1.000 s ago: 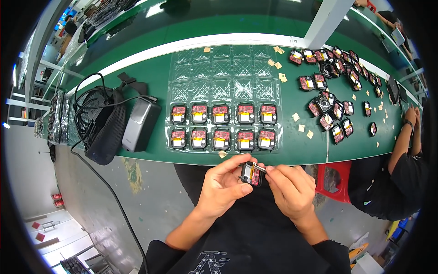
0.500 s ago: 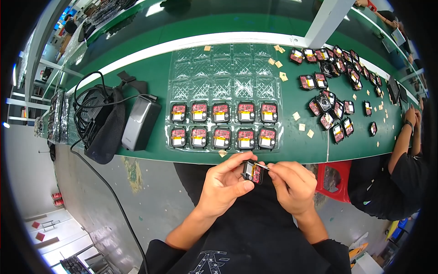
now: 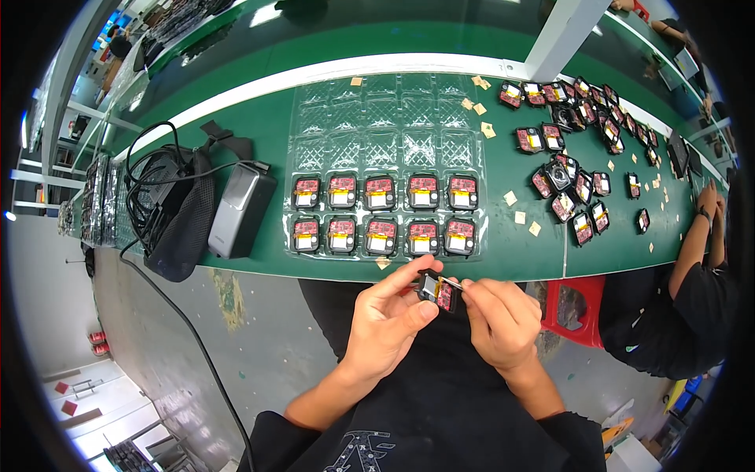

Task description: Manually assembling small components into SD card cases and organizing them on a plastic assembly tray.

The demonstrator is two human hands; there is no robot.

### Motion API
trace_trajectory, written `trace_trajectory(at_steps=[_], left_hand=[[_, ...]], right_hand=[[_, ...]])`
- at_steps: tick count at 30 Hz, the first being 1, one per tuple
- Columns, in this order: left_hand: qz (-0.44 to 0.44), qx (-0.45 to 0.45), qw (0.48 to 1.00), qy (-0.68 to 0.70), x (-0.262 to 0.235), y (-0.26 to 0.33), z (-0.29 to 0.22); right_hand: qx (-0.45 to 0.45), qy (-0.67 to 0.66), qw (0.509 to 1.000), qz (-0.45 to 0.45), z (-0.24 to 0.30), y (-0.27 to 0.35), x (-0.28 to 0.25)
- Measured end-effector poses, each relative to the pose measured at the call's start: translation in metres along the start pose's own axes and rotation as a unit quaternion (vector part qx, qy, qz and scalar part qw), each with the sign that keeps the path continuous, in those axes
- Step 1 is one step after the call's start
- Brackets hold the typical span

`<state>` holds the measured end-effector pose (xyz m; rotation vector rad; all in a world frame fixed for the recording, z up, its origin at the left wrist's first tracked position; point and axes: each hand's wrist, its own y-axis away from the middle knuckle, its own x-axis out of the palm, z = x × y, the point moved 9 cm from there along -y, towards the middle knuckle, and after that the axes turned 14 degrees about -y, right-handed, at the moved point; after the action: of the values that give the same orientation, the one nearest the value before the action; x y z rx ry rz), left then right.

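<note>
Just in front of the table's near edge, my left hand (image 3: 384,324) grips a small black-framed electronic module (image 3: 437,292) between thumb and fingers. Its open face shows a red circuit board, a silver part and yellow tape. My right hand (image 3: 505,321) pinches a thin metal tool (image 3: 454,284), perhaps tweezers, with its tip at the module's upper edge; the exact contact is too small to make out. Beyond my hands lies a clear plastic blister tray (image 3: 293,157). Similar modules (image 3: 381,236) fill its two nearest rows, red boards facing up.
More modules (image 3: 561,177) lie loose and piled at the right, among small beige paper squares (image 3: 510,198). At the left are a grey box-shaped device (image 3: 242,211), a dark pouch (image 3: 179,236) and black cables. A co-worker's arm (image 3: 692,244) and a red stool (image 3: 578,315) are at the right.
The module has tilted slightly in my left hand, and my right hand has shifted a little to the left with the metal tool. The tray and loose modules stay as they were.
</note>
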<state>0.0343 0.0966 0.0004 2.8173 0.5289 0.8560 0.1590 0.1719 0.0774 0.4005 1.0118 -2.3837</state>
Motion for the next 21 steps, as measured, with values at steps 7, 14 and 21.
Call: trace_trajectory(at_steps=[7, 14, 21], left_hand=[[0.006, -0.016, 1.0, -0.011, -0.0006, -0.0026, -0.0037], [0.012, -0.035, 0.999, -0.017, 0.0006, -0.0048, -0.0081], [-0.004, -0.044, 0.999, 0.013, -0.0001, -0.0044, -0.0047]], right_hand=[[-0.045, 0.036, 0.998, 0.006, 0.0035, 0.0012, 0.0017], [-0.05, 0.038, 0.998, -0.004, 0.003, 0.0044, 0.002], [-0.031, 0.015, 0.999, -0.002, -0.0004, 0.0056, 0.0042]])
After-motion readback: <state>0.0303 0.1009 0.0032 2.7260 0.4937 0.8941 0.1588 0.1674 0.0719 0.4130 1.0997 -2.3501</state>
